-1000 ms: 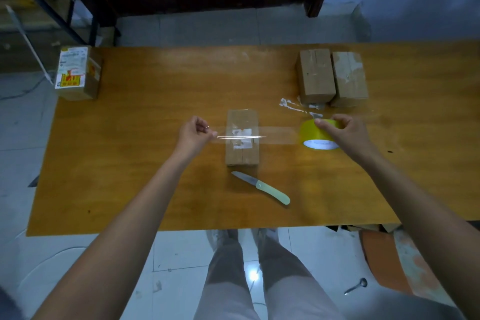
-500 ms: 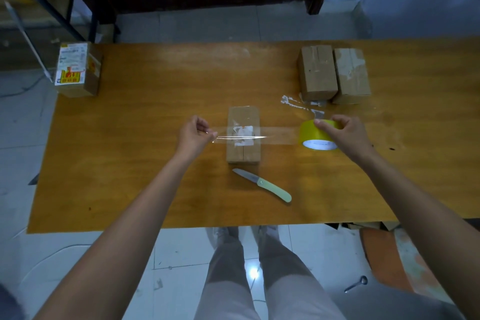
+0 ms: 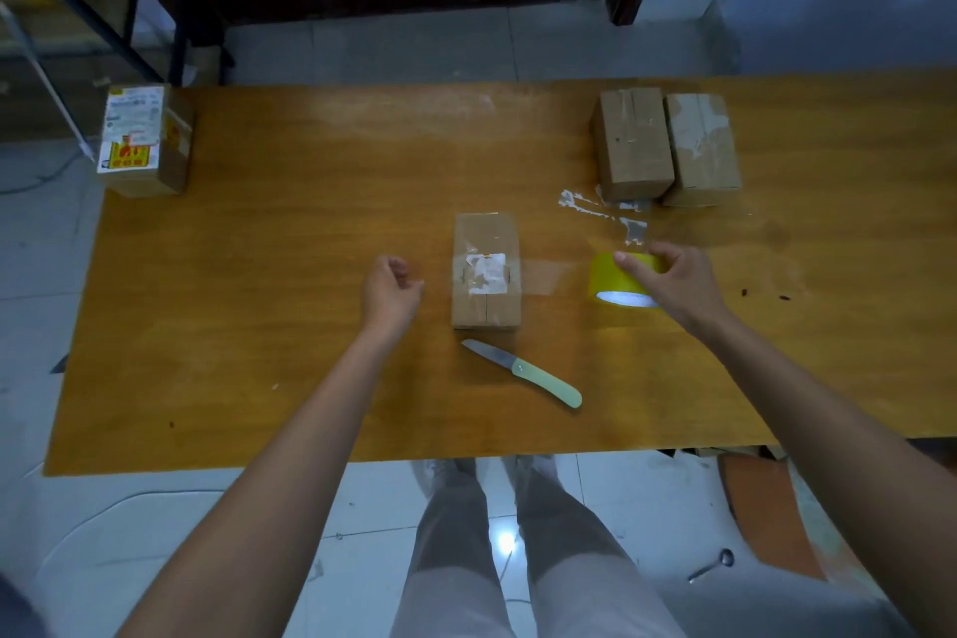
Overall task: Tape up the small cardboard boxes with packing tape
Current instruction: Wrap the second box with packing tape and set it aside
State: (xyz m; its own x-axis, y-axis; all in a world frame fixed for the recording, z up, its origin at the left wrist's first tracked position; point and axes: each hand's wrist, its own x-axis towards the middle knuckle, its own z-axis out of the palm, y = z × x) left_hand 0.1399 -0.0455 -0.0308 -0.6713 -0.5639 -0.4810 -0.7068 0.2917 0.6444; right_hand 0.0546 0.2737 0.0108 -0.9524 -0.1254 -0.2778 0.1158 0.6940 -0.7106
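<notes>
Tabletop [image 3: 259,326]: box [image 3: 486,270] between hands, right hand [image 3: 673,282] gripping tape roll [image 3: 616,277].

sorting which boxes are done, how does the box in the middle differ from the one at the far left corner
The middle box lies flat and long, plain brown with a small torn white patch; the corner box stands taller with a large printed white, red and yellow label. Clear tape runs from the middle box to the yellow roll in the right hand; nothing touches the corner box. Both are small cardboard boxes on the table.
</notes>
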